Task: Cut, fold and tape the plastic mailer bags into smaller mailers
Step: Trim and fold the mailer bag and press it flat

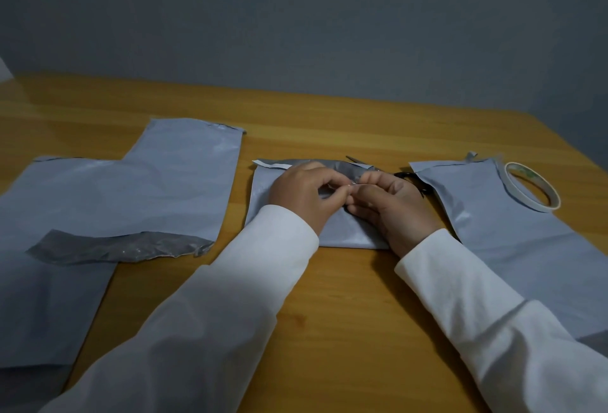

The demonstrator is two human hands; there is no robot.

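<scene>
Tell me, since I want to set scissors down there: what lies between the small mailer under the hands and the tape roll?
In the head view, another grey mailer lies between the small mailer and the tape roll, which rests on its far corner; something dark shows beside the right hand.

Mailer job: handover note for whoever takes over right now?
Left hand and right hand pinch something small together, likely tape, over the middle mailer.
Tape roll rests on the right mailer. Scissors lie mostly hidden behind the right hand.
Left mailers lie flat with a dark offcut on top.
Done: middle piece cut and folded, apparently.
Left: tape it, then the rest.
</scene>
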